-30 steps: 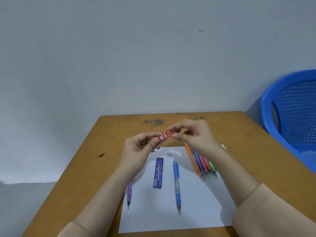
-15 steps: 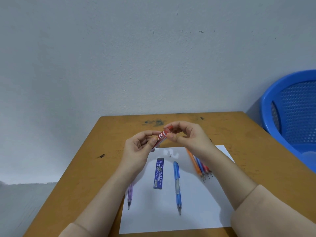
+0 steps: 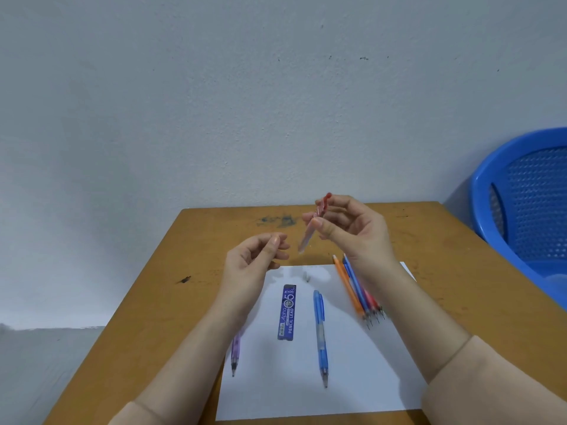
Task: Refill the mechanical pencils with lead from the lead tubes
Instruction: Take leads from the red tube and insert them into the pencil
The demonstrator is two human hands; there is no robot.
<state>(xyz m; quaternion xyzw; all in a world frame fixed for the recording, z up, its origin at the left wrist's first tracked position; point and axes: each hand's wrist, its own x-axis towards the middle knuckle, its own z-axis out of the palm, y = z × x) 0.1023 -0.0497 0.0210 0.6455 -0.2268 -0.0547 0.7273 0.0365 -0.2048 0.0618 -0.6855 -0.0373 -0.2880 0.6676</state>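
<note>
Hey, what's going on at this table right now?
A person is refilling mechanical pencils. Their right hand holds a red lead tube tilted above the wooden table. The left hand is beside it, not touching it, fingers curled toward the thumb; whether it pinches anything is too small to tell. On the white paper lie a blue lead tube, a blue pencil, a purple pencil and a bunch of coloured pencils, none in hand.
</note>
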